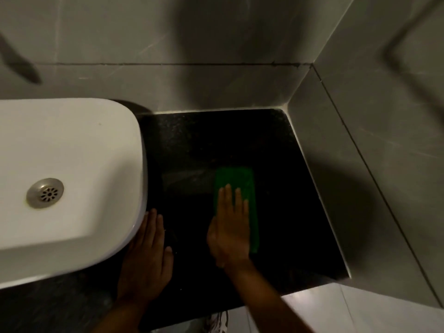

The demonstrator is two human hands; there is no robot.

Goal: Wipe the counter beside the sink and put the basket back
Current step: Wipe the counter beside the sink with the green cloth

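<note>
White sink [72, 164] at left, basin holding nothing but a metal drain [45, 193] in its floor. Black counter [192, 140] to the right of it, bounded by grey tiled walls [360, 140] far and right. Green cloth [236, 186] lying flat on the counter's middle, a little right of centre, well apart from the sink. Right hand [230, 227] palm-down on the cloth's near half, fingers straight and close together, thumb out to the left, pinching nothing. Left hand [149, 251] flat on the counter against the sink's near-right corner, fingers together. Damp streak [187, 176] just left of the cloth. Basket nowhere in view.
</note>
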